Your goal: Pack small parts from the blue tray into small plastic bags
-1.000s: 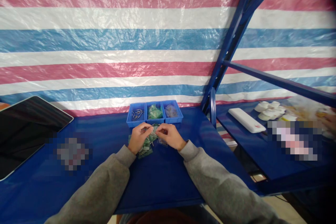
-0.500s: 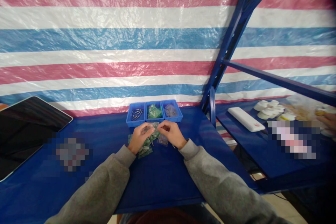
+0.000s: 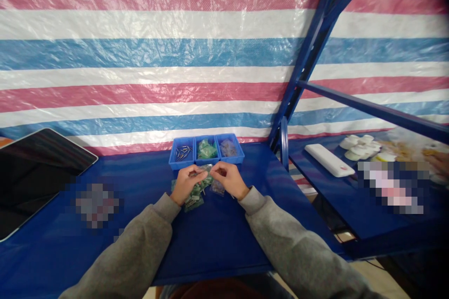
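Observation:
A small clear plastic bag (image 3: pixel 206 167) is pinched between the fingertips of my left hand (image 3: pixel 187 182) and my right hand (image 3: pixel 229 179). Both hands are closed on it, close together over the blue table. Beneath and between them lie several green packets (image 3: pixel 194 200), and a clear packet (image 3: pixel 218 188) rests beside my right hand. Just behind stand three joined blue bins: the left bin (image 3: pixel 181 165) holds metal pins, the middle bin (image 3: pixel 207 160) green packets, the right bin (image 3: pixel 232 160) clear packets.
A dark flat screen (image 3: pixel 38 177) lies at the left, near a blurred item (image 3: pixel 97 205). Right of the blue metal post (image 3: pixel 305 65), a second table holds a white box (image 3: pixel 329 160) and white rolls (image 3: pixel 361 147). A striped sheet (image 3: pixel 147 51) hangs behind.
The clear bag between my fingertips has tilted and looks flatter. My hands have barely moved.

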A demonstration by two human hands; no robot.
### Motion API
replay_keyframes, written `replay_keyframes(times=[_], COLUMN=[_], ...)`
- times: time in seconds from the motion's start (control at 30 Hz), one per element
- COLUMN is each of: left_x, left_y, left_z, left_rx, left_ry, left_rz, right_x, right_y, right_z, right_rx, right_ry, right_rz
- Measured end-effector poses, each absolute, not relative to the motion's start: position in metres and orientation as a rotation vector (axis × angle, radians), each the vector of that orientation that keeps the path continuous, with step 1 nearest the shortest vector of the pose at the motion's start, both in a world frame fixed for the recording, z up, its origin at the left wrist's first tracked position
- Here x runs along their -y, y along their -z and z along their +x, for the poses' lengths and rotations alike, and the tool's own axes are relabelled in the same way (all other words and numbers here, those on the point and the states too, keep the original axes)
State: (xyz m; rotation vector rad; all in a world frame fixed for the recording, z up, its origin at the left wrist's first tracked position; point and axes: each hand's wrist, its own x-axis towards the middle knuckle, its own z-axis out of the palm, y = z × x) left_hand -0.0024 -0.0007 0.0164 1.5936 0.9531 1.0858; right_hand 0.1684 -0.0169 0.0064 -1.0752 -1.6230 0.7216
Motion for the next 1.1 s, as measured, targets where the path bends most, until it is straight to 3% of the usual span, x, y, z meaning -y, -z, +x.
replay_keyframes(times=[0.63,1.1], left_x=[-0.0007,0.0006], left_y=[-0.0148,-0.0129], left_z=[-0.0032,-0.0043], left_rx=[-0.889,-0.947], left_ry=[-0.927,-1.053], left_rz=[1.699,1.649], right_x=[0.0194,0.0186], right_y=[-0.0126,-0.0120], right_z=[0.1691,0.1692], right_rx=[1.660,1.611], right_ry=[-0.557,-0.663], right_rz=[-1.069,-1.036])
